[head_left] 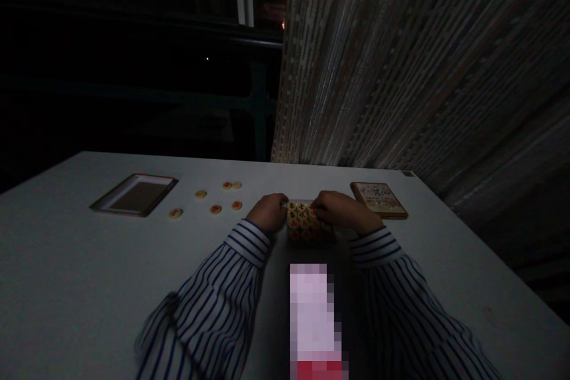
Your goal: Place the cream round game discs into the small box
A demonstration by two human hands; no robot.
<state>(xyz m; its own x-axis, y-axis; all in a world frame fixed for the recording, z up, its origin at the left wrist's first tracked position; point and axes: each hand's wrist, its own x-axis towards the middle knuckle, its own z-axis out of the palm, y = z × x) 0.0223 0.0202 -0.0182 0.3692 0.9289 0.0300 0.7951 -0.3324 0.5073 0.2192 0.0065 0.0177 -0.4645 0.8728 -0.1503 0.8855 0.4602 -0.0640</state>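
A small tray (pixel 312 242) packed with rows of round Chinese chess pieces (pixel 303 224), marked in black and red, lies in front of me on the white table. My left hand (pixel 269 212) pinches the tray's far left corner with closed fingers. Over its far right side, my right hand (pixel 345 212) is closed, fingertips bent down at the rim and touching the pieces there. Those fingers hide several pieces, and shadow darkens the near rows. Left of my left hand, loose chess pieces (pixel 215 209) are scattered, two of them touching (pixel 237 184).
An open shallow box half (pixel 120 211) lies at the table's left. Behind my right hand is a flat box lid with printed characters (pixel 378 199). A string curtain (pixel 338 71) hangs beyond the far edge. The room is dim; a pixelated patch (pixel 312 314) covers the near middle.
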